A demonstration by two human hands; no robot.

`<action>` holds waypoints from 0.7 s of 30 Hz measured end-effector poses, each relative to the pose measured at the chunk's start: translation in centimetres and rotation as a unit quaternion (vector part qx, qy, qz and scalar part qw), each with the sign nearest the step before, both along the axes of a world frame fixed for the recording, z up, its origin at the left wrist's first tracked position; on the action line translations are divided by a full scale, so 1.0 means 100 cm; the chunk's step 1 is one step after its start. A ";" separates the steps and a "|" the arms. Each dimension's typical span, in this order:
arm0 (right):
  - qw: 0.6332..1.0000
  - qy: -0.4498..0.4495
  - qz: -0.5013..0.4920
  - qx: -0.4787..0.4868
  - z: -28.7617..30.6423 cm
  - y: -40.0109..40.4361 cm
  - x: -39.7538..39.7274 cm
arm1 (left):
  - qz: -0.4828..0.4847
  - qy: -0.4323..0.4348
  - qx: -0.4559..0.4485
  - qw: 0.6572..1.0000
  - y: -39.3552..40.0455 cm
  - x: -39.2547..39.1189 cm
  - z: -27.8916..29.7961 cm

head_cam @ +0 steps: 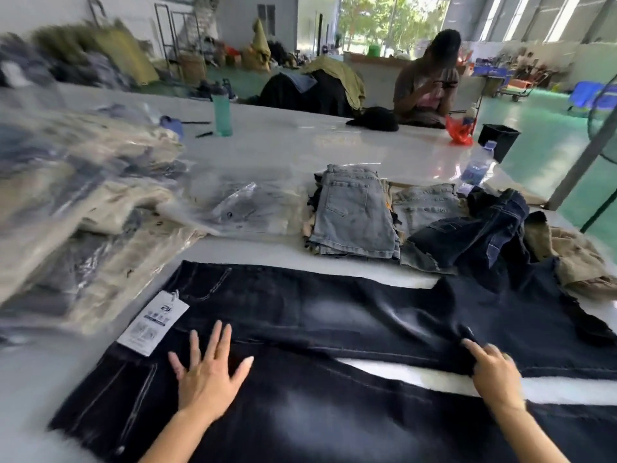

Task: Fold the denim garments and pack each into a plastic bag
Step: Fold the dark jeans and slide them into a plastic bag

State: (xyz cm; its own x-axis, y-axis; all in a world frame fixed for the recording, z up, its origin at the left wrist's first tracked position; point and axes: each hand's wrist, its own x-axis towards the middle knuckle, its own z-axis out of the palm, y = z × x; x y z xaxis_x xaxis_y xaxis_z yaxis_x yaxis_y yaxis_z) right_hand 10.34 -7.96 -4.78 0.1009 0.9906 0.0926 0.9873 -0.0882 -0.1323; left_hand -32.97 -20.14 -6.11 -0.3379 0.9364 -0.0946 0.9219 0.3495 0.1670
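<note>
We have the dark jeans (300, 315) spread flat on the counter (300, 148), unfolded; our left hand (207, 372) presses flat, fingers wide, our right hand (490, 369) pinches a leg. Bagged garments (83, 208) lie left; unfolded garments (467, 228) wait behind.

Two bare forearms reach into view from the bottom edge, ending in a left hand (208, 374) and a right hand (494, 372), seen from a head-worn camera. No sleeve, cuff, glove, watch or bracelet shows on either arm (each is visible only from about mid-forearm to the fingertips). The left hand's fingernails are long, pale and plain. The right hand is slightly blurred, its nails indistinct.
</note>
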 end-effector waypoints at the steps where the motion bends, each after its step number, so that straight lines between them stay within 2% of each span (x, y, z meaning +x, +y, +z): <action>1: 0.999 -0.025 -0.023 -0.018 0.003 0.002 0.016 | 0.018 0.003 -0.013 1.000 -0.002 -0.006 -0.008; 3: 0.992 -0.057 -0.083 -0.078 0.016 0.009 0.030 | 0.031 0.011 -0.027 0.999 -0.002 -0.001 -0.016; 4: 0.989 -0.046 -0.105 -0.093 0.024 0.014 0.028 | 0.034 0.015 -0.041 0.998 -0.001 0.006 -0.017; 7: 0.986 -0.090 -0.102 -0.100 0.046 0.033 -0.008 | 0.038 0.015 -0.048 0.998 0.003 0.021 -0.020; 9: 0.989 -0.142 0.012 -0.043 0.049 0.043 -0.059 | 0.024 0.016 -0.055 0.998 0.003 0.031 -0.012; 12: 0.977 -0.082 0.196 0.000 0.039 0.037 -0.150 | -0.009 0.014 -0.041 0.999 -0.002 0.034 -0.009; 14: 0.966 -0.078 0.235 -0.077 0.023 0.038 -0.182 | -0.041 -0.010 -0.039 0.998 -0.005 0.025 -0.002; 15: 0.964 -0.075 0.213 -0.139 0.015 0.042 -0.184 | -0.047 -0.014 0.001 0.999 -0.006 0.014 0.004; 16: 0.966 -0.050 0.182 -0.178 0.008 0.046 -0.177 | -0.040 -0.011 0.084 0.996 -0.005 0.001 0.012; 17: 0.967 -0.022 0.133 -0.217 0.003 0.047 -0.165 | -0.012 0.016 0.171 0.985 -0.005 -0.016 0.017; 18: 0.971 -0.004 0.096 -0.220 -0.004 0.045 -0.150 | 0.045 0.055 0.212 0.975 -0.004 -0.035 0.023; 19: 0.976 -0.004 0.052 -0.211 -0.005 0.039 -0.138 | 0.121 0.067 0.194 0.971 -0.003 -0.054 0.031; 21: 0.979 -0.018 0.007 -0.201 0.000 0.025 -0.126 | 0.241 0.066 0.061 0.966 -0.003 -0.087 0.041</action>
State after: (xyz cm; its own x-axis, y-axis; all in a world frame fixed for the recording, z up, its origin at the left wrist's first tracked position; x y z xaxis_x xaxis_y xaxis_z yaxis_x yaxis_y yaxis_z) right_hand -2.23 -5.50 -4.80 0.0906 0.9489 -0.3021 0.9922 -0.1121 -0.0546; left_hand -41.67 -20.39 -2.00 -0.7393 0.6686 0.0801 0.6730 0.7291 0.1249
